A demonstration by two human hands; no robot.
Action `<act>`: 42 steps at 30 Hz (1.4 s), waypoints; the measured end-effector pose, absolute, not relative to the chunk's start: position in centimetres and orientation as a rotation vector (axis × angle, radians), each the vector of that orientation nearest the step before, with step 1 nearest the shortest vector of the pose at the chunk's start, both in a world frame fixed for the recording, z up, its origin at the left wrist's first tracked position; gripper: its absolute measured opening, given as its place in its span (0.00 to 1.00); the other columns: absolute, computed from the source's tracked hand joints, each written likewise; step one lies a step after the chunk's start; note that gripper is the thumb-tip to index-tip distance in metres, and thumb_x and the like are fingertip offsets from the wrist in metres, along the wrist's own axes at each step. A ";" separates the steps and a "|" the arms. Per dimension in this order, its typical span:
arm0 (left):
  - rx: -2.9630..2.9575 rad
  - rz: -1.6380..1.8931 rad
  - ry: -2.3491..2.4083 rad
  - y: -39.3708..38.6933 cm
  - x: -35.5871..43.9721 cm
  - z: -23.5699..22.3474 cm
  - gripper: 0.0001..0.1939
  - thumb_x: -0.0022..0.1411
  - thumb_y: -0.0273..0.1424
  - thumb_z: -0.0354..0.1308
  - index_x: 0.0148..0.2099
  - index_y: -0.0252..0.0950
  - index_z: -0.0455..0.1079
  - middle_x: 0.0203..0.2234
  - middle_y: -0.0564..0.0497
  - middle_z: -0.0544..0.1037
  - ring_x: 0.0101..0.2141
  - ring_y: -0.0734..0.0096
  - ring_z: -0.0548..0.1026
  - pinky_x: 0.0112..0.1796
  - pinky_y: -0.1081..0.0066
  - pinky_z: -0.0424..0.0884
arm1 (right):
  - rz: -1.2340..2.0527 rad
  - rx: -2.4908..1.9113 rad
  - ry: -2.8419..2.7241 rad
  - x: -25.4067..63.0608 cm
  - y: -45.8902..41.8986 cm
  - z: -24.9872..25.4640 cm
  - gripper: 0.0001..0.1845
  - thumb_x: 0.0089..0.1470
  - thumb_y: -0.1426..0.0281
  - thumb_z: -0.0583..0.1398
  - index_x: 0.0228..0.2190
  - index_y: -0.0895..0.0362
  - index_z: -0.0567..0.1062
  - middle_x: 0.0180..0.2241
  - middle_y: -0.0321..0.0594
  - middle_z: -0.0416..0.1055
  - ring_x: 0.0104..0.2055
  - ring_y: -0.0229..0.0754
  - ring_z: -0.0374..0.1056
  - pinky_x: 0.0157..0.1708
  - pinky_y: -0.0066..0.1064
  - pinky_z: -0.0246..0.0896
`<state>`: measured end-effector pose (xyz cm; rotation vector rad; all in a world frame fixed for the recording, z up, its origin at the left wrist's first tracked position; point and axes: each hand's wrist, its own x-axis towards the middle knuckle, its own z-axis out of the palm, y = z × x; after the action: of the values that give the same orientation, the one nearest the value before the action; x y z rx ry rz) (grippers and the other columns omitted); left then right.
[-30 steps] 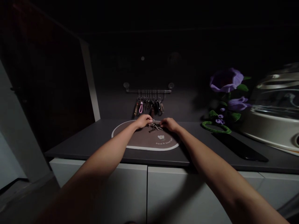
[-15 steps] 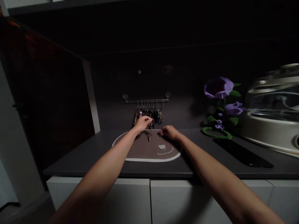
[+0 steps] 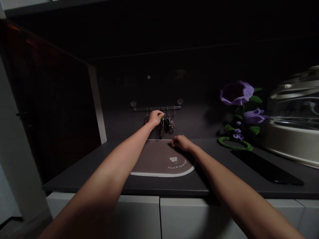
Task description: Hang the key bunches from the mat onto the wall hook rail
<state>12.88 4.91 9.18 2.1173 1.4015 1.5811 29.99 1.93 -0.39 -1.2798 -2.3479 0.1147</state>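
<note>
My left hand [image 3: 156,117] is raised to the wall rail [image 3: 156,107], fingers pinched on a bunch of keys [image 3: 162,126] that dangles below it, level with the hooks. Several other keys and fobs [image 3: 168,123] hang from the rail just to its right. My right hand [image 3: 181,142] rests at the far edge of the brown oval mat [image 3: 161,161] on the dark counter, fingers curled together; whether anything is under them is hidden.
Purple artificial flowers [image 3: 236,93] with a green loop [image 3: 233,143] stand at the right. A black flat strip [image 3: 266,167] lies in front of them. A pale domed appliance [image 3: 294,122] fills the far right. White cabinet fronts [image 3: 199,217] run below the counter.
My left hand has lifted the bunch of keys off the mat and up to the rail. The right hand has let go of the keys and stays on the mat.
</note>
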 end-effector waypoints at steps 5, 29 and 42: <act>2.141 1.642 1.425 7.4 13.3 9.7 0.09 0.54 0.28 0.54 0.35 0.33 0.74 0.33 0.47 0.78 0.35 0.69 0.73 0.38 0.72 0.65 | 0.101 -1.291 -2.353 29.8 1.9 -0.4 0.07 0.44 0.76 0.60 0.29 0.60 0.76 0.29 0.40 0.75 0.32 0.37 0.68 0.33 0.23 0.56; 2.362 1.516 1.863 7.7 14.6 9.7 0.10 0.56 0.29 0.54 0.37 0.36 0.76 0.37 0.41 0.75 0.41 0.60 0.70 0.38 0.69 0.63 | 0.028 -1.274 -2.392 29.5 1.6 -0.1 0.08 0.44 0.76 0.59 0.29 0.58 0.77 0.30 0.39 0.76 0.34 0.38 0.69 0.35 0.23 0.57; 2.314 1.525 1.932 8.1 14.6 10.1 0.09 0.53 0.33 0.57 0.38 0.40 0.74 0.35 0.45 0.77 0.37 0.65 0.72 0.35 0.71 0.62 | 0.069 -1.256 -2.399 29.4 1.8 -0.2 0.08 0.45 0.76 0.59 0.29 0.59 0.77 0.30 0.39 0.76 0.34 0.37 0.69 0.35 0.22 0.56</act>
<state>14.61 8.06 10.15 2.3141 1.9321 1.5249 29.41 1.78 -0.22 -1.2557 -2.3991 0.0687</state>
